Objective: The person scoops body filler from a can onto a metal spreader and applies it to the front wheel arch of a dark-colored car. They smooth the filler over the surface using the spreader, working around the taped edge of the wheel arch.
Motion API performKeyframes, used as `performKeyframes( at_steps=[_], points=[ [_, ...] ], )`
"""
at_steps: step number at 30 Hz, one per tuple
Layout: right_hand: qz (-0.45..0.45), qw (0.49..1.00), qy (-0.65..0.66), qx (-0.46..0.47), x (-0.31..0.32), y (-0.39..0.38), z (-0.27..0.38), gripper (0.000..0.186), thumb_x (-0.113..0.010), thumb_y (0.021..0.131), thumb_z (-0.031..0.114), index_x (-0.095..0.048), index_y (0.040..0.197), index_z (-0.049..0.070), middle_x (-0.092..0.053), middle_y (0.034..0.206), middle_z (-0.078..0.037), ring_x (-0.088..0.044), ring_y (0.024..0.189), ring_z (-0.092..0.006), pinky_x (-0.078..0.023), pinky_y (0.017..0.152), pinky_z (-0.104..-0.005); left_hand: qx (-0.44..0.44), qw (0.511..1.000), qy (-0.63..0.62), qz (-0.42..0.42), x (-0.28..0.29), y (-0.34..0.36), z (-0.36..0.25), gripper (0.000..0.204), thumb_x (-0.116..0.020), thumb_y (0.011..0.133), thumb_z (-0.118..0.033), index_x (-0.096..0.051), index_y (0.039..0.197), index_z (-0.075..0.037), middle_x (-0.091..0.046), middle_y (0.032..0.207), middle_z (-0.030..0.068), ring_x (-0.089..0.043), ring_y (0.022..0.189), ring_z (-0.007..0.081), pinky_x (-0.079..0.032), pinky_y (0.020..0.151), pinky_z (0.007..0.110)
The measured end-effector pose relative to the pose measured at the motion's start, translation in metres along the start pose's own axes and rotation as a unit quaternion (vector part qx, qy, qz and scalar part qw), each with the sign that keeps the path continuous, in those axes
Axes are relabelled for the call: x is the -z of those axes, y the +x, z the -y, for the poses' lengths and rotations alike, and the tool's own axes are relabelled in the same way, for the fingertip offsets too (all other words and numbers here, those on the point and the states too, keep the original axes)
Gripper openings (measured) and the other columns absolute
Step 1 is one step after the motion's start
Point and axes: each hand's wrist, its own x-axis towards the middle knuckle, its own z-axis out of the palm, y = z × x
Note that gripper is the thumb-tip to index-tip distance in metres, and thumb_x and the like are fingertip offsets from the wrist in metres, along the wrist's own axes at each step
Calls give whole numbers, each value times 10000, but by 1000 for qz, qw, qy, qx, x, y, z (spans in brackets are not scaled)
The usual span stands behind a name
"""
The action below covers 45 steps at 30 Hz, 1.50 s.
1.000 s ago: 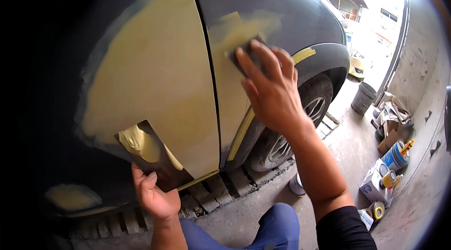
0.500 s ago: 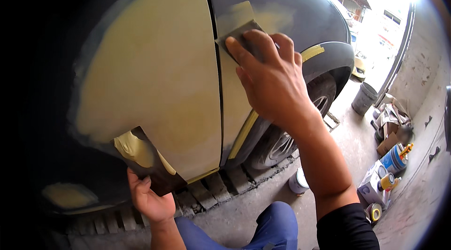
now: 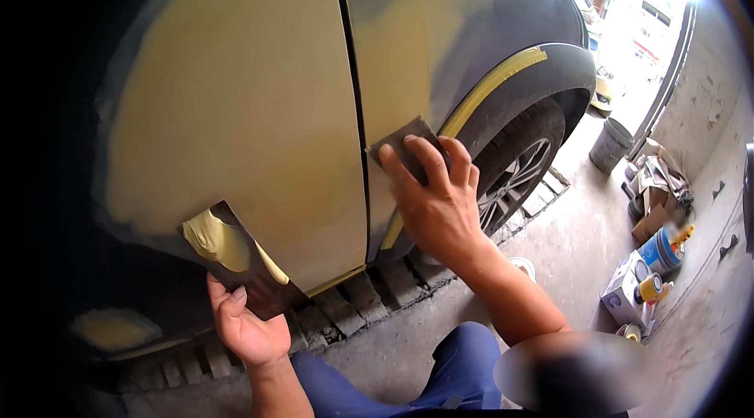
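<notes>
Closest to me I see my knee in blue trousers (image 3: 463, 371), low in the picture, with both forearms coming up on either side of it. My left hand (image 3: 247, 324) is low at the left. Its fingers are curled around the lower corner of a dark flat board (image 3: 243, 261), and this board carries a lump of yellow filler (image 3: 212, 237) on its upper part. The board stands tilted, just in front of the lower edge of the car door (image 3: 236, 104).

My right hand (image 3: 436, 198) is higher and more to the middle. The fingers are spread and lie flat on a small dark spreader (image 3: 404, 143), pressing it against the fender (image 3: 487, 33), just right of the dark gap between door and fender. The spreader sits at the lower end of a yellow filler stripe on this panel.

The door is covered with a big yellow filler patch. Behind my right hand is the wheel (image 3: 514, 175), and a yellow tape strip (image 3: 491, 84) follows the wheel arch. Further right on the concrete floor I see a grey bucket (image 3: 611, 143), cardboard boxes (image 3: 652, 206) and some cans (image 3: 664, 249) by the wall.
</notes>
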Motion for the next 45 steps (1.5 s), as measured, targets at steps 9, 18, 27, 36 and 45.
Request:
performKeyframes(
  at_steps=[9,18,27,36,45],
  points=[
    [59,998,15,-36,-4,-47,12,487,-620,767,141,-586,1247,216,-479,1286,-38,-390,1174,-349,-360,879,-440,34,995,-45,88,-6,-10,14,547,-456,775,-96,-458,1316,-17,-543,1307,120,-501,1240,264,-372,1079,414],
    [122,856,499,66,51,-55,6,449,-717,817,186,-635,1251,99,-485,1288,-139,-486,1162,-314,-421,954,-428,58,992,-95,53,-56,-26,21,523,-452,738,-46,-468,1254,35,-562,1209,151,-538,1151,259,-402,1033,399],
    [-80,996,-8,43,75,105,-25,451,-655,827,159,-566,1263,233,-443,1327,-51,-345,1244,-346,-327,993,-502,2,999,-16,31,-46,-21,-1,529,-441,744,-89,-468,1260,25,-545,1241,137,-504,1191,254,-364,1058,393],
    [-135,973,-124,140,89,146,-23,386,-646,763,102,-663,1129,222,-473,1256,-13,-372,1214,-309,-342,949,-475,23,999,2,37,-26,-21,0,529,-453,737,-103,-483,1254,1,-564,1241,125,-533,1177,258,-389,1048,399],
    [-90,968,-155,175,77,117,-22,343,-613,758,166,-665,1095,199,-490,1225,3,-404,1191,-295,-318,898,-439,35,999,-13,33,-23,-25,6,513,-445,749,-90,-486,1250,12,-568,1239,126,-523,1190,261,-376,1060,399]
  ],
)
